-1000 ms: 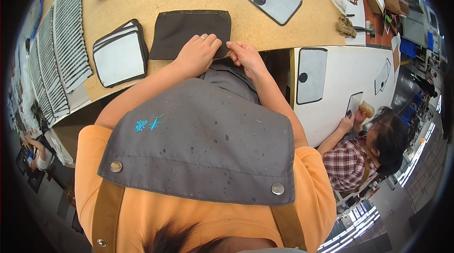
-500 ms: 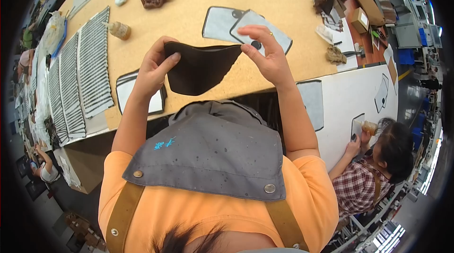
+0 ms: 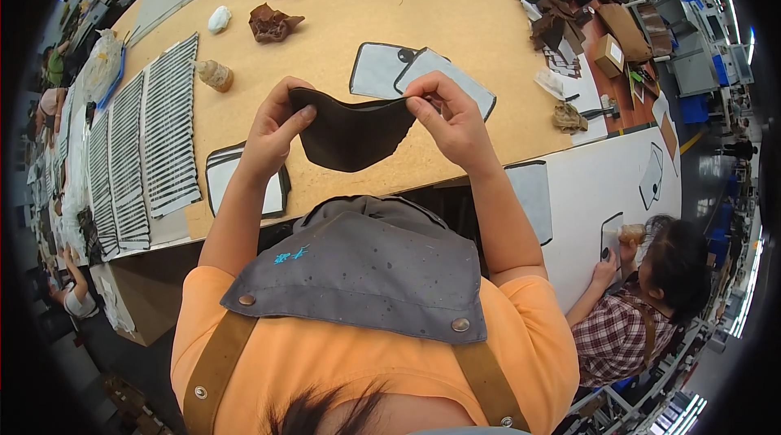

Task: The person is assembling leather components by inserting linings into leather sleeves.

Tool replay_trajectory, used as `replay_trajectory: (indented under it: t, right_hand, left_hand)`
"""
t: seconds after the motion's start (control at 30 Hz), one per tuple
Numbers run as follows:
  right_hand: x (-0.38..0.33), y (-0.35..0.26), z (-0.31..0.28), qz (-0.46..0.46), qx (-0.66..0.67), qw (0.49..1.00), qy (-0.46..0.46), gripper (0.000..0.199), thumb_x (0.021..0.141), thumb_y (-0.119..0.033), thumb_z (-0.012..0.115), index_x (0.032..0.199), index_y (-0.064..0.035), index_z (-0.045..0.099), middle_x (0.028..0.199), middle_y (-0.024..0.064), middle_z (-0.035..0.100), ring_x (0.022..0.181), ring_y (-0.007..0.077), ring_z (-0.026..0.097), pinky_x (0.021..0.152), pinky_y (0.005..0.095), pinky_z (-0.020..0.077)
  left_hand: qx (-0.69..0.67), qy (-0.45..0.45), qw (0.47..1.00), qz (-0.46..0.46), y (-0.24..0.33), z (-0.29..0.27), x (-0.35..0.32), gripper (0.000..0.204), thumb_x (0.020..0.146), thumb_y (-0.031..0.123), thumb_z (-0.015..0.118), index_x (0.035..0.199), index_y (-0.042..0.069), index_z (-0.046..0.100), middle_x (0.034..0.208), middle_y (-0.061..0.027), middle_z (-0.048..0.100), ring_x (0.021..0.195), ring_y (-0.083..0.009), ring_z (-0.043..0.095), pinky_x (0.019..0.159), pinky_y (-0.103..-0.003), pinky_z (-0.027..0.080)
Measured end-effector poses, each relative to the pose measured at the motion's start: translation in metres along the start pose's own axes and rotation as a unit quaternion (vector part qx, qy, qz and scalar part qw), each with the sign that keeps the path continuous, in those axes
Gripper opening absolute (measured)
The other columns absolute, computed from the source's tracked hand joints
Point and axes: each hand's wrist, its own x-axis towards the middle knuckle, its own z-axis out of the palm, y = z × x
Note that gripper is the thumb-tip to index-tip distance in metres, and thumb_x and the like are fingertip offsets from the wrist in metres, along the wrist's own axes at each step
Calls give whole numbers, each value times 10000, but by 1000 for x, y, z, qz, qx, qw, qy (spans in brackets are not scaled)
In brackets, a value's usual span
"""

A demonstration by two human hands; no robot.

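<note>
A dark brown, thin leather-like piece [image 3: 354, 135] hangs between my two hands above the table's near edge. Its upper edge sags in the middle, and a gap shows along it, as if it has two layers. My left hand [image 3: 278, 130] is closed on the upper left corner, thumb in front. At the upper right corner, my right hand [image 3: 452, 124] pinches the edge between thumb and fingers. Just beyond lie two pale grey panels with dark borders, one panel [image 3: 378, 70] partly under the other panel [image 3: 451, 81]. A stack of similar panels [image 3: 236, 183] sits beside my left forearm.
Rows of dark-edged strips [image 3: 171, 126] cover the left side, near a bottle of amber liquid [image 3: 215, 75]. Farther off lie a crumpled brown leather scrap [image 3: 272, 24] and a white wad [image 3: 219, 20]. At right, a co-worker [image 3: 634, 313] handles a panel at the white table [image 3: 582, 191].
My right hand's fingers, raised and spread before, have come down and closed on the piece's right corner. My left hand keeps its hold. The whole view has shifted slightly.
</note>
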Motion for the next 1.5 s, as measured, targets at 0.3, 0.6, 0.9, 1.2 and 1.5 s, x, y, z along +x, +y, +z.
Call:
replay_trajectory:
  t: [0.3, 0.6, 0.9, 1.2, 1.5]
  right_hand:
    - [-4, -5, 0, 6, 12, 1000, -14, 75, 858, -30, 579, 931, -19, 568, 840, -20, 527, 759, 74, 474, 668, 205, 376]
    - [-7, -12, 8, -18, -74, 997, 10, 71, 841, -5, 586, 911, -10, 586, 845, 11, 550, 786, 88, 503, 714, 216, 393]
    - [-10, -11, 12, -39, -103, 994, 27, 79, 829, 33, 571, 894, -7, 589, 804, 17, 542, 739, 81, 489, 642, 202, 378]
    - [-13, -12, 13, -49, -111, 992, 27, 75, 826, 34, 567, 884, -7, 590, 797, 15, 539, 743, 86, 482, 668, 209, 374]
    - [-13, -11, 9, 3, -87, 996, 30, 31, 858, -10, 558, 883, -8, 576, 791, 0, 523, 746, 69, 459, 664, 195, 355]
  left_hand:
    - [22, 4, 999, 35, -3, 10, 2, 137, 871, 47, 544, 999, 62, 498, 887, 22, 534, 862, -61, 493, 785, -216, 388]
    - [56, 5, 996, 64, 5, 20, -2, 195, 865, 9, 534, 1049, 50, 484, 935, -7, 538, 902, -76, 498, 811, -230, 393]
    - [340, 12, 925, 168, 26, 37, 2, 176, 792, 5, 622, 964, 43, 630, 870, -71, 560, 789, -188, 562, 698, -275, 448]
    - [322, 1, 931, 170, 17, 35, 1, 159, 803, 15, 619, 951, 59, 659, 817, -50, 547, 729, -150, 534, 608, -256, 426]
    - [431, -8, 861, 268, 9, 30, 8, 165, 775, 14, 619, 912, 100, 653, 803, -28, 537, 780, -203, 499, 738, -300, 364]
